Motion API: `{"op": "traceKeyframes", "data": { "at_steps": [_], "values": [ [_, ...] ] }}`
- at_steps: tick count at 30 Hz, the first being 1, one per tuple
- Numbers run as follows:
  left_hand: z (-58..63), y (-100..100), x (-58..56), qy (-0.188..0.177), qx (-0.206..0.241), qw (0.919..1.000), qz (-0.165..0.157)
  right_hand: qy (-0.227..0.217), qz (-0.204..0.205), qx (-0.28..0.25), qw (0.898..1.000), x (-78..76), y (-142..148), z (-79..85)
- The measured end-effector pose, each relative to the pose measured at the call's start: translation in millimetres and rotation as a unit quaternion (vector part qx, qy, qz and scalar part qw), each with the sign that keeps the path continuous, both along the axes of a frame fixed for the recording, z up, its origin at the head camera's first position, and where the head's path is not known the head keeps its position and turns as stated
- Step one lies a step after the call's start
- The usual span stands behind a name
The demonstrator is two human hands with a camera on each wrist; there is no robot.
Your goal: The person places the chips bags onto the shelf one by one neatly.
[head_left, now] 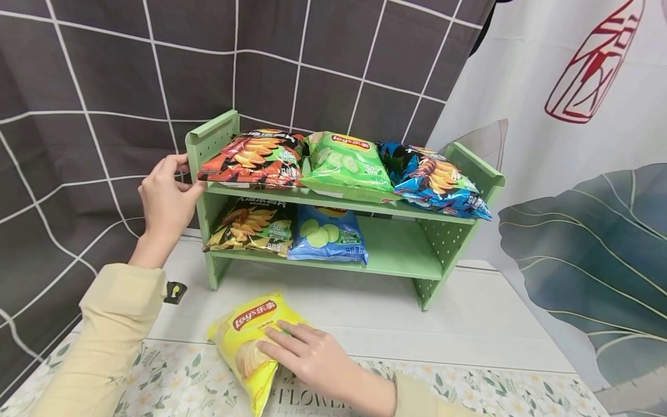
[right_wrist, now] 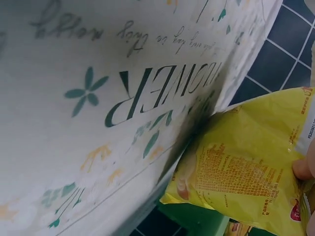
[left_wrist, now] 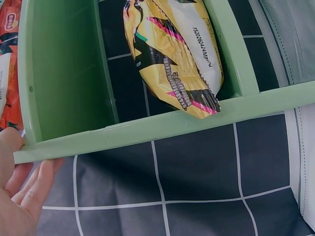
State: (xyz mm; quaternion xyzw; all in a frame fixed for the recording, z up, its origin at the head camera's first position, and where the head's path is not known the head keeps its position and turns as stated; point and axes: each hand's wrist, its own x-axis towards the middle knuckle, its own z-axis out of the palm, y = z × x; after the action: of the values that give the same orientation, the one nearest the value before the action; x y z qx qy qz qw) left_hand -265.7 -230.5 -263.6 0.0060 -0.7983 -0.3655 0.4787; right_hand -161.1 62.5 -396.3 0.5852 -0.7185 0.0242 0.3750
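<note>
A green two-tier shelf [head_left: 401, 246] stands against the back wall. My left hand [head_left: 169, 200] grips the edge of its left side panel, thumb in front and fingers behind; the left wrist view shows the same hand [left_wrist: 27, 189] at the green edge. Lower down, my right hand [head_left: 318, 356] holds a yellow Lay's chip bag [head_left: 242, 333] that is tilted in front of the shelf. Its fingers lie over the bag's front. From the right wrist view, the thumb [right_wrist: 304, 166] presses the printed back of the bag [right_wrist: 236, 167].
On the upper tier lie red [head_left: 260, 159], green [head_left: 349, 165] and blue-black [head_left: 438, 179] chip bags. The lower tier holds gold-black [head_left: 255, 227] and light blue [head_left: 328, 234] ones. A floral cloth [head_left: 177, 376] covers the table front. A small black item [head_left: 175, 292] lies by the left sleeve.
</note>
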Motion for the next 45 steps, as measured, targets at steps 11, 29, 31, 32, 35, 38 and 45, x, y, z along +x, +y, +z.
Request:
{"op": "traceKeyframes", "data": {
  "at_steps": [11, 29, 31, 32, 35, 38, 45],
  "values": [
    [0.3, 0.4, 1.4, 0.002, -0.003, 1.0, 0.0, 0.012, -0.005, -0.046, 0.999, 6.7, 20.5, 15.5],
    [-0.1, 1.5, 1.9, 0.005, -0.004, 1.0, 0.002, 0.11, 0.051, -0.121, 0.985, 18.4, 49.4, 48.0],
    [0.1, 1.5, 2.3, 0.005, -0.004, 1.0, 0.002, 0.115, 0.056, -0.13, 0.983, 19.8, 52.8, 52.4],
    [-0.2, 1.2, 1.9, 0.005, -0.005, 1.0, 0.003, 0.119, 0.059, -0.134, 0.982, 20.6, 54.3, 55.1],
    [-0.5, 1.0, 1.6, 0.004, -0.004, 1.0, 0.005, 0.135, 0.07, -0.145, 0.978, 22.5, 59.2, 60.9],
    [-0.7, 0.8, 0.9, 0.003, -0.004, 1.0, 0.006, 0.144, 0.078, -0.156, 0.974, 24.7, 64.6, 65.3],
    [-0.7, 0.8, 0.9, 0.002, -0.005, 1.0, 0.006, 0.177, 0.091, -0.193, 0.961, 26.2, 70.7, 78.7]
  ]
}}
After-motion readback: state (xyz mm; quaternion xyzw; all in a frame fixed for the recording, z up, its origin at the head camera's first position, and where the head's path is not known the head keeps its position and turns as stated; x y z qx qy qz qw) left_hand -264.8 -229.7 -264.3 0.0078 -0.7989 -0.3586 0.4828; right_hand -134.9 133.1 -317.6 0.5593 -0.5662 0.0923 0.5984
